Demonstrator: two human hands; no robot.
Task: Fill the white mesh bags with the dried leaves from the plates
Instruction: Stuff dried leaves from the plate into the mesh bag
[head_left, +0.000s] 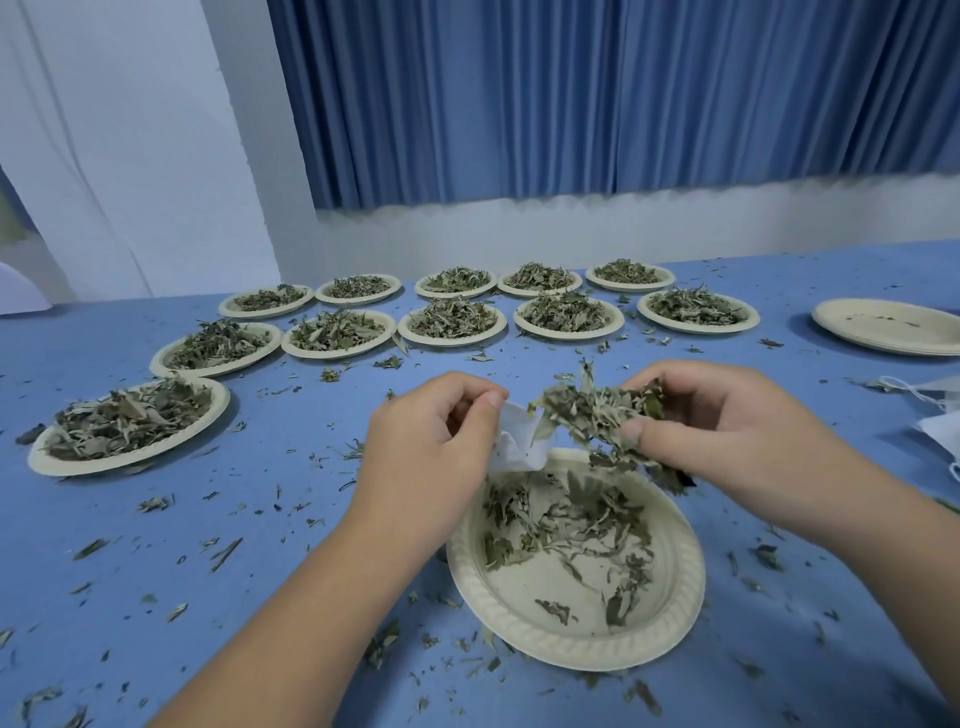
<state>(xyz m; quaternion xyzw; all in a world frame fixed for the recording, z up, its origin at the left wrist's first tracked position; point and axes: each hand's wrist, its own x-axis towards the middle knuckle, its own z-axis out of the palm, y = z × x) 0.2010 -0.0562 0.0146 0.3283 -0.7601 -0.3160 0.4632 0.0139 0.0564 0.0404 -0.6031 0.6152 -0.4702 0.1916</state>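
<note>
Facing eleven heaped plates (220, 406), hands (434, 428) (727, 423) hold one bag (517, 442), one leaf clump (597, 411).

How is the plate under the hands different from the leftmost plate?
The near plate is partly bare; the leftmost plate is heaped with leaves. The near plate sits below the left hand and right hand; the leftmost plate lies apart from them. Both are round and beige.

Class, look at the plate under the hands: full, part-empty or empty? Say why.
Partly empty: the plate shows bare base at its near side, while leaves cover only its far half.
</note>
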